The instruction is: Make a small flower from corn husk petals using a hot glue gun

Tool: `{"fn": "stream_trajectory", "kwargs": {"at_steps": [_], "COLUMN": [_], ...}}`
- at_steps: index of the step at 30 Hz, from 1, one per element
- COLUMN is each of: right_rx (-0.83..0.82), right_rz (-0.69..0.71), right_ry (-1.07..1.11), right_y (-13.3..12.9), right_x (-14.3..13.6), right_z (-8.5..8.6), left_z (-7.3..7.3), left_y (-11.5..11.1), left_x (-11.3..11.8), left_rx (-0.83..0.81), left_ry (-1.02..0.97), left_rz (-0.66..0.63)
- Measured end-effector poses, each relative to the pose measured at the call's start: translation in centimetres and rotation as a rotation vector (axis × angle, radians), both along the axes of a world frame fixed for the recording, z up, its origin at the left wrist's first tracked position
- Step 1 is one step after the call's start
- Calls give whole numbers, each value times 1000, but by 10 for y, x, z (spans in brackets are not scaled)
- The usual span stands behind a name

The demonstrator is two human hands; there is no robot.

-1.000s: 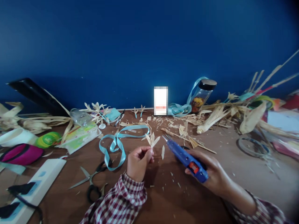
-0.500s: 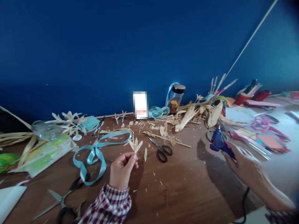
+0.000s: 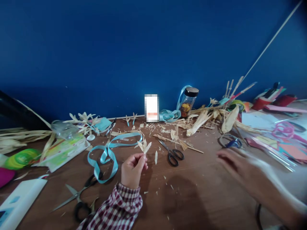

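My left hand (image 3: 134,169) pinches the base of a small corn husk flower (image 3: 144,147), its pale petals spread upward. A loose husk petal (image 3: 156,157) lies just right of it on the table, and black-handled scissors (image 3: 173,157) rest beyond that. At the right, my right hand (image 3: 236,166) is blurred, its fingers loosely curled and apart with nothing seen in them. Just past its fingers lies the blue glue gun (image 3: 234,143), partly hidden behind the hand. Looped light-blue ribbon (image 3: 115,167) lies to the left of my left hand.
Larger open scissors (image 3: 76,195) lie front left. Husk scraps and a lidded jar (image 3: 188,103) stand along the blue wall. A bunch of husk flowers (image 3: 83,119) is back left. Papers, pink scissors (image 3: 283,131) and a red cup (image 3: 261,103) crowd the right. A cord (image 3: 258,214) runs front right.
My right hand has let go of the glue gun, which now lies on the table, and has drawn back from it. My left hand still holds the flower. The view has shifted slightly left.
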State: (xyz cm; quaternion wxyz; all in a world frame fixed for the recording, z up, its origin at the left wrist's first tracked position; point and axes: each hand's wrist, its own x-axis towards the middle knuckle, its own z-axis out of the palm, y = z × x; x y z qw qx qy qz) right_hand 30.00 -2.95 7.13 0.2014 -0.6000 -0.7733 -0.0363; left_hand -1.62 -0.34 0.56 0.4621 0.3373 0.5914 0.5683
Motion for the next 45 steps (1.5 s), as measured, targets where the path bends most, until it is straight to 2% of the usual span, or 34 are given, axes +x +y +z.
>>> {"fn": "stream_trajectory", "kwargs": {"at_steps": [2, 5, 7, 9, 13, 16, 20, 26, 30, 38, 45], "right_rx": [-155, -277, -295, -290, -281, -298, -357, -553, -612, -495, -569], "right_rz": [237, 465, 451, 432, 468, 476, 472, 401, 339, 252, 225], "right_ry": [23, 15, -19, -45, -94, -13, 256, 857, 1065, 1112, 1144], "right_y": [12, 34, 48, 59, 70, 70, 63, 48, 48, 49, 48], "right_x": [-52, -119, -145, -158, -162, -162, -166, -167, -165, -164, -168], "right_z": [6, -6, -20, -32, -40, -39, -36, -33, -39, -46, -61], "left_z": [-2, -8, -11, -13, -11, -10, -12, -11, -8, -7, -4], "left_y": [-1, -2, -2, -1, 0, 0, 1, -1, -6, -7, -6], "left_x": [0, -1, -2, -3, -5, -5, -6, 0, 7, 10, 10], "left_rx": [7, 30, 45, 52, 56, 53, 13, -29, -74, -129, -179], "left_ry": [-4, -45, -67, -74, -95, -95, -112, -112, -108, -72, -222], "left_rz": [0, 28, 46, 48, 46, 43, 44, -8, -40, -92, -43]}}
